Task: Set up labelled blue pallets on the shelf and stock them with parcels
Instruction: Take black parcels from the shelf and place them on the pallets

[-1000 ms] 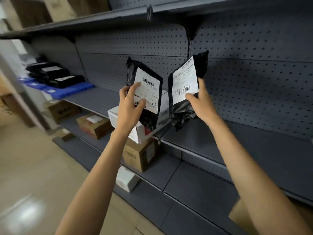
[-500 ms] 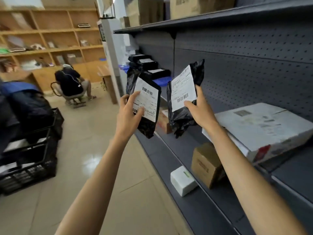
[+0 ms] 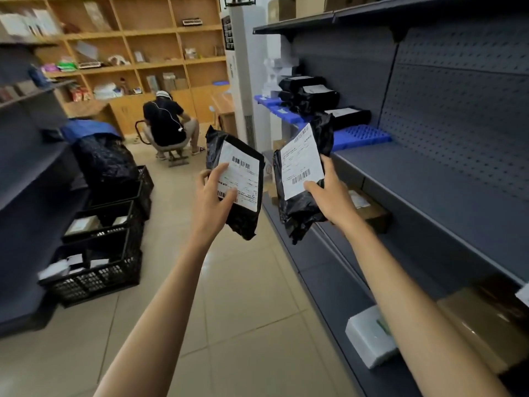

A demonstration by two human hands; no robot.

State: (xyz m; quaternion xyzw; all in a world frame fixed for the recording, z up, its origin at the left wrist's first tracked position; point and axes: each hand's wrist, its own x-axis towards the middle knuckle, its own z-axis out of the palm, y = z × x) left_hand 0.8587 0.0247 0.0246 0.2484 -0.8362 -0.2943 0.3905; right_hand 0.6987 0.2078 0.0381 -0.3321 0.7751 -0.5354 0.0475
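Read both before you walk: match each to a pallet tag, then lay it flat, print up, on the ridged blue plastic pallet far along the grey metal shelf. Your left hand has its grip closed, thumb pinching the black plastic mailer bag. Your right hand clamps the second black mailer bag likewise, both in mid-air over the aisle.

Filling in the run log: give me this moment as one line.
left hand grips left parcel | right hand grips right parcel | blue pallets on shelf, partly stocked
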